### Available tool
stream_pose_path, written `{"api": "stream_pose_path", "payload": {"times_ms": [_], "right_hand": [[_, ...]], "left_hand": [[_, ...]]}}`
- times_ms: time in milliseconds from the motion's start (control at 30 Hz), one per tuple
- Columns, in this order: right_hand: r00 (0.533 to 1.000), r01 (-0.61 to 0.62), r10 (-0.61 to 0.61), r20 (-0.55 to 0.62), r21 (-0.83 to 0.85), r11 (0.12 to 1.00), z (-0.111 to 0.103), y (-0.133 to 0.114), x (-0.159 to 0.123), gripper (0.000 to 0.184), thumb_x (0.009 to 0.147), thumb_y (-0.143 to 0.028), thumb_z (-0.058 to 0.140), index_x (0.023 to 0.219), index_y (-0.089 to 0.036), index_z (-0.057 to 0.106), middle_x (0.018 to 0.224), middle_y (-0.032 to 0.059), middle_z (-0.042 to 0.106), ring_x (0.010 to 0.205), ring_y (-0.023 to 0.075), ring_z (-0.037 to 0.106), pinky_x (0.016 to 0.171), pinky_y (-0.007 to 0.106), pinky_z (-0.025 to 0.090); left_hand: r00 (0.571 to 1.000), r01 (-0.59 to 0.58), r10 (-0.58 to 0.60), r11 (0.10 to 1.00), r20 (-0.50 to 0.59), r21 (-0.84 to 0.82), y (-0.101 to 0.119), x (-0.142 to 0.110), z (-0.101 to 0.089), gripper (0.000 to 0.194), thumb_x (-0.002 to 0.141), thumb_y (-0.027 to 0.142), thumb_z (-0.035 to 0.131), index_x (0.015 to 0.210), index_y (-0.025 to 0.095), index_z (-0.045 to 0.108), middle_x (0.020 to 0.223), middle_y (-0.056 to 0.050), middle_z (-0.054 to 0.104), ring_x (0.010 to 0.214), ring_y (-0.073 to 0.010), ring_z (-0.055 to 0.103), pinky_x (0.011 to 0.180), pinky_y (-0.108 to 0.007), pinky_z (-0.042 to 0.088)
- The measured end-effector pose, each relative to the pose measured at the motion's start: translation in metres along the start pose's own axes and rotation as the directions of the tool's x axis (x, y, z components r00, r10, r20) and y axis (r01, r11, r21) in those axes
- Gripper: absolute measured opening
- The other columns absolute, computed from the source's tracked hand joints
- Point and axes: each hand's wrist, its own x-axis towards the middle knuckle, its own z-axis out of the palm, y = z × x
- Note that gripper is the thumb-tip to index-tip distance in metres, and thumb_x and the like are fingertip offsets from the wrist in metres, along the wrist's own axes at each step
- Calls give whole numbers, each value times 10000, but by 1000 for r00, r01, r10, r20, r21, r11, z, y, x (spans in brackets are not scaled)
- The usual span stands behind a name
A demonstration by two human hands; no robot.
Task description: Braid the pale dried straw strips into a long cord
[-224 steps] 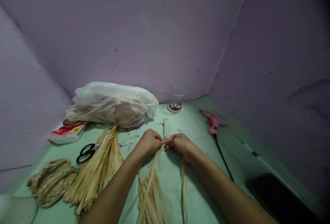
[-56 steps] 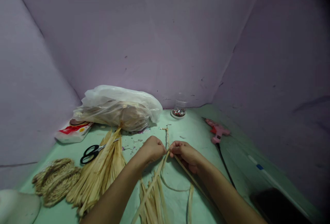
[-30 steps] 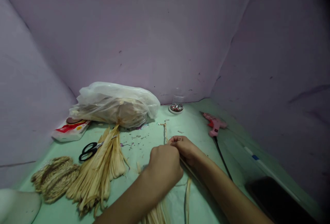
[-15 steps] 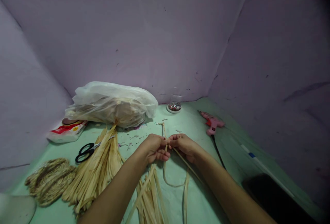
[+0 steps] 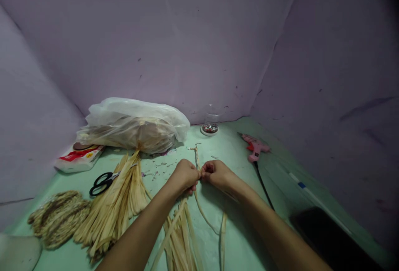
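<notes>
A thin braid (image 5: 197, 157) of pale dried plant fibre runs from the far middle of the table down to my fingers. My left hand (image 5: 186, 175) is closed on its lower end. Against it, my right hand (image 5: 215, 174) pinches the same spot with thumb and forefinger. One loose fibre strip (image 5: 204, 212) trails from below my hands toward the front. Under and beside my left forearm lies a spread of cut strips (image 5: 182, 237). Another single strip (image 5: 222, 237) lies between my forearms. My fingers hide the crossing of the strands.
To the left are a coiled braided rope (image 5: 60, 219), a fibre bundle (image 5: 120, 204), black-handled scissors (image 5: 102, 183) and a red-white packet (image 5: 81, 158). Behind stand a plastic bag (image 5: 134, 127) and a small jar (image 5: 210, 127). At right lie a pink glue gun (image 5: 254, 146) and a dark object (image 5: 327, 237).
My left hand has curled more tightly at the braid's end, and my right fingers have shifted slightly. The strand that slanted under my right hand no longer shows. The view has moved a little.
</notes>
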Motion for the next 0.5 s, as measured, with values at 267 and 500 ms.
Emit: {"api": "stream_pose_path", "payload": {"times_ms": [267,500], "right_hand": [[988,-9,-67,-137,-490,872,-10,-21,-17,174,624,-258,542,689,-157,668,651,70,640,584,137,530,504,226,304],[988,-53,-58,-143,-668,742,-9,-43,-36,189,654,-277,516,687,-187,679,704,104,662,653,194,591,498,249,305]], "left_hand": [[975,-188,189,982,-117,23,-12,8,5,73,549,115,447,520,121,514,327,54,363,292,-43,288,334,-182,147],[996,-56,43,984,-78,-170,1,-4,7,98,525,120,423,431,149,425,286,39,349,258,-58,287,323,-191,172]]}}
